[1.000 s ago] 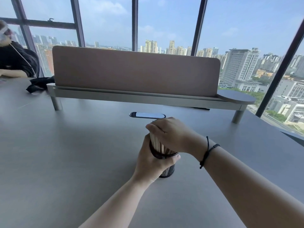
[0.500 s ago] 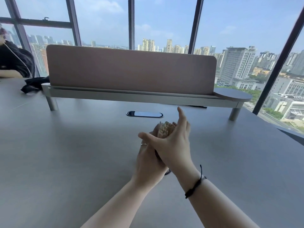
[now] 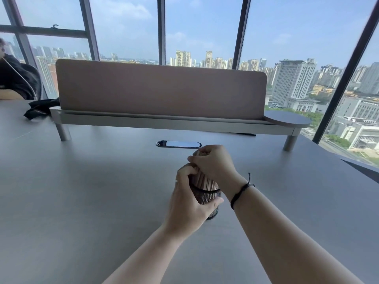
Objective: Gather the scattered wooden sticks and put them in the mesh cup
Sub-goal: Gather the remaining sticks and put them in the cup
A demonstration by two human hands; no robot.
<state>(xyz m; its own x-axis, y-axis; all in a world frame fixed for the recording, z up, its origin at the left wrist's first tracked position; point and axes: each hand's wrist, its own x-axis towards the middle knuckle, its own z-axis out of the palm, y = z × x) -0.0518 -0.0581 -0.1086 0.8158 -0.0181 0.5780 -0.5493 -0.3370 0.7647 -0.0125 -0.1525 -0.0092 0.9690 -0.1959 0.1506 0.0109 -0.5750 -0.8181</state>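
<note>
A dark mesh cup (image 3: pixel 207 196) stands on the grey table, near its middle. A tight bundle of wooden sticks (image 3: pixel 204 182) rises out of the cup. My left hand (image 3: pixel 188 203) wraps around the cup's left side, thumb across its front. My right hand (image 3: pixel 215 165) is closed over the top of the sticks from the right, with a black cord on its wrist. The cup's base and the stick tops are mostly hidden by my hands.
A pink divider panel on a metal shelf (image 3: pixel 162 91) crosses the table behind the cup. A dark oval cable port (image 3: pixel 178 144) lies just beyond my hands. A person in black (image 3: pixel 16 78) sits far left beside a dark cloth (image 3: pixel 39 108).
Half a second ago my right hand was spread open beside the stick tops; now it is closed over them again. My left hand stays on the cup.
</note>
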